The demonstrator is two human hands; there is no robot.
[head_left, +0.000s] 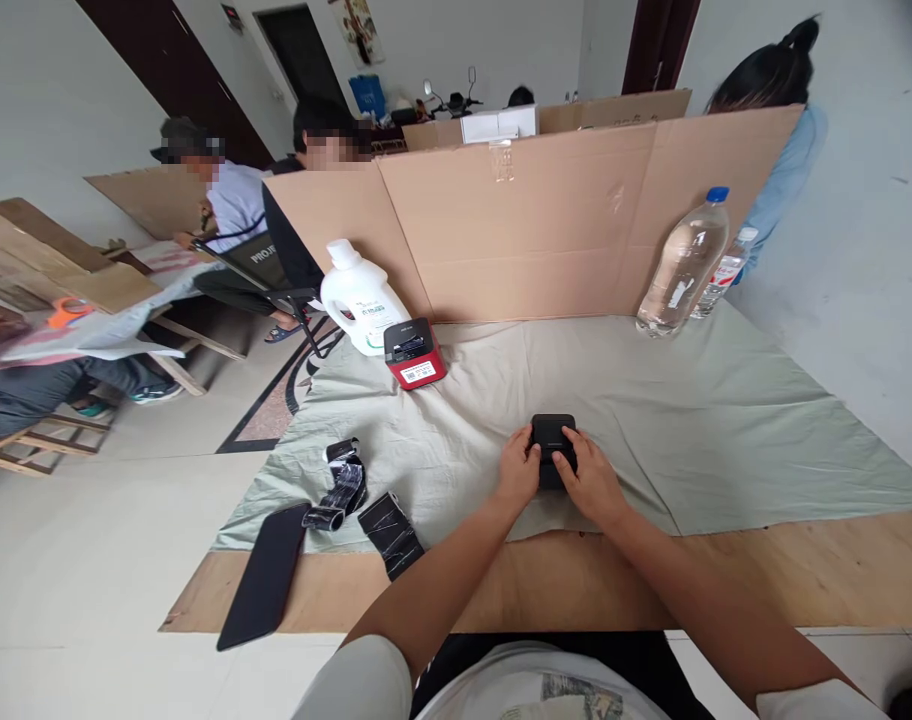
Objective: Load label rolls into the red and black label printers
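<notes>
A small black box [553,432] with rounded corners lies on the cloth in front of me. My left hand [519,464] is closed on its left side, the thumb near the front edge. From the right, my right hand [589,474] grips it too, with fingers on the top and the thumb at the front. The underside of the box and some fingertips are hidden. Left of my hands rest a curled black strip [343,487] with white marks and a flat black piece [391,532] with similar white lines.
At the left edge a dark flat slab [265,578] overhangs the table. Behind it stand a red and black box [415,358] and a white jug [366,305]. A cardboard screen [523,230] closes the back; a large bottle [681,270] and smaller bottle [726,272] stand right. People sit beyond.
</notes>
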